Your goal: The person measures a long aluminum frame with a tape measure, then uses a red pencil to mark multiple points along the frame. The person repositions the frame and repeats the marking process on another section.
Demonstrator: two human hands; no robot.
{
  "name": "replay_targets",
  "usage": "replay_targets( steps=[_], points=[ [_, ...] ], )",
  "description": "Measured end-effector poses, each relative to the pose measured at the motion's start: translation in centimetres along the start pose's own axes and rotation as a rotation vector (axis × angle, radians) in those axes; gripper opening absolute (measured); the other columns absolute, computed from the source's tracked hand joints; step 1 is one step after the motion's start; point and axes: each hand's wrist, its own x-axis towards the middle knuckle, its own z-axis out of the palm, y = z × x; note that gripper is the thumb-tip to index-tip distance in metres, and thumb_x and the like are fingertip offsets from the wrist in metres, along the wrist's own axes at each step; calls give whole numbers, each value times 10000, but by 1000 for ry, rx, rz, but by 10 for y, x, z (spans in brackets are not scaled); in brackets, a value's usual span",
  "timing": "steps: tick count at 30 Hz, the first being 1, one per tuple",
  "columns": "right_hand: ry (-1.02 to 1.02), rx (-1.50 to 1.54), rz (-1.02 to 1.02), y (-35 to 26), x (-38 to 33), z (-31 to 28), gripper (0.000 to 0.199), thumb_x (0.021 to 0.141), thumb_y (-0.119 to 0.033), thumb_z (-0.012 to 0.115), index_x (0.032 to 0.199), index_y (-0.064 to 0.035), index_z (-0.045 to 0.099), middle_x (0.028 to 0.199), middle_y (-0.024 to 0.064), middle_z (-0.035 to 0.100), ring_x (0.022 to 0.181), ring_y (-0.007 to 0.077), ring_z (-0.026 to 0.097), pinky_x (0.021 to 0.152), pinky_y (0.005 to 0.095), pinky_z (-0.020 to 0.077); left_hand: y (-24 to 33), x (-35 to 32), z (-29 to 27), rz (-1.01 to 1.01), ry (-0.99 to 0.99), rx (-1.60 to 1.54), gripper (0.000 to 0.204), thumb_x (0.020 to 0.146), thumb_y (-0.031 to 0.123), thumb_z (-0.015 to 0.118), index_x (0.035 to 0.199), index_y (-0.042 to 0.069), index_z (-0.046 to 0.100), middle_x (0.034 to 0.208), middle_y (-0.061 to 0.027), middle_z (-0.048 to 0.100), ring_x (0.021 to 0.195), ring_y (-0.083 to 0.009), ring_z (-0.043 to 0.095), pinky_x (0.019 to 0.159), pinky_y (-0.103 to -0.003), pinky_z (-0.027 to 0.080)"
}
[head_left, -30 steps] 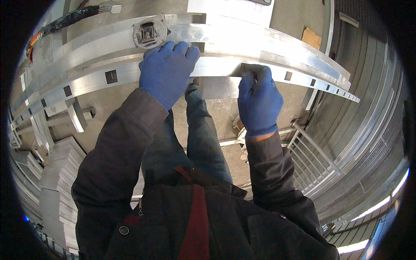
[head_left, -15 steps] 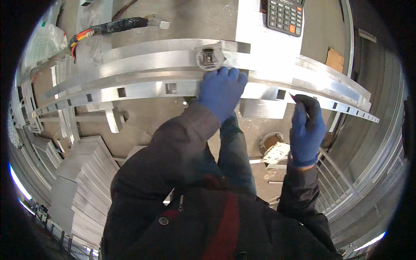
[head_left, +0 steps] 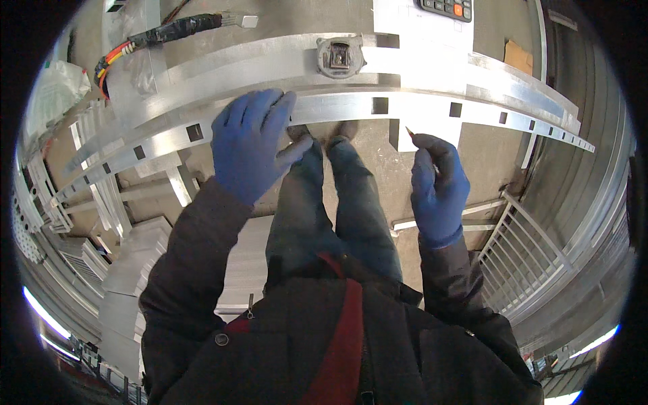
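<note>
A long silvery metal bar with square holes [head_left: 337, 106] lies across in front of me. My left hand [head_left: 251, 145], in a blue glove, rests over its left-middle part, fingers stretched out and thumb apart, gripping nothing that I can see. My right hand [head_left: 440, 185], also gloved in blue, is closed in a pinch on a thin pencil-like stick [head_left: 410, 132] whose tip points up toward the bar; most of it is hidden by the fingers. Behind the holed bar, a round grey tape measure [head_left: 339, 58] sits on a wider flat metal bar [head_left: 263, 64].
White paper [head_left: 425, 71] and a black calculator [head_left: 449, 8] lie at the far side. A black-taped cable bundle [head_left: 179, 30] is at far left. Stacked grey panels [head_left: 135, 263] stand low left. A barred metal frame [head_left: 520, 263] leans at the right, beside my legs [head_left: 358, 202].
My left hand has moved left along the bar, away from the tape measure, and its fingers have spread. My right hand has shifted left. The view has moved too.
</note>
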Motion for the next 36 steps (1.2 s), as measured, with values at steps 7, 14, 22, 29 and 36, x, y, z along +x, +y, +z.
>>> replay_targets(
  steps=[7,14,22,29,36],
  points=[
    [-14,59,-37,5,5,17,155,1062,-84,669,1197,-27,720,1026,143,790,851,175,764,768,308,606,-14,13,28,-13,-111,59,740,818,512,860,1411,127,640,1274,-63,687,1162,-278,663,967,-470,534],
    [-20,39,-139,11,15,20,150,1067,-104,670,1192,-39,722,995,134,784,762,154,747,708,298,596,-22,16,35,-7,-157,100,620,815,459,879,1304,129,690,1212,-68,741,1074,-304,713,910,-448,579],
    [78,-55,-191,4,16,50,166,1091,-129,632,1191,-28,718,900,64,743,752,100,658,666,266,532,-22,15,36,-8,-125,91,584,799,393,898,1276,146,671,1149,-54,716,1089,-269,706,948,-441,560],
    [143,-219,-226,6,23,67,163,1079,-128,639,1198,-41,708,892,83,749,754,147,701,699,292,564,-20,16,32,-41,-202,71,563,808,349,894,1279,167,644,1175,-45,703,1130,-254,694,966,-426,553],
    [123,-338,-158,-3,30,74,108,1039,-159,685,1123,-92,683,942,157,773,804,349,768,698,416,605,-21,17,31,-18,-191,110,541,829,347,878,1275,165,632,1166,-46,693,1133,-253,691,973,-421,551]
  ],
)
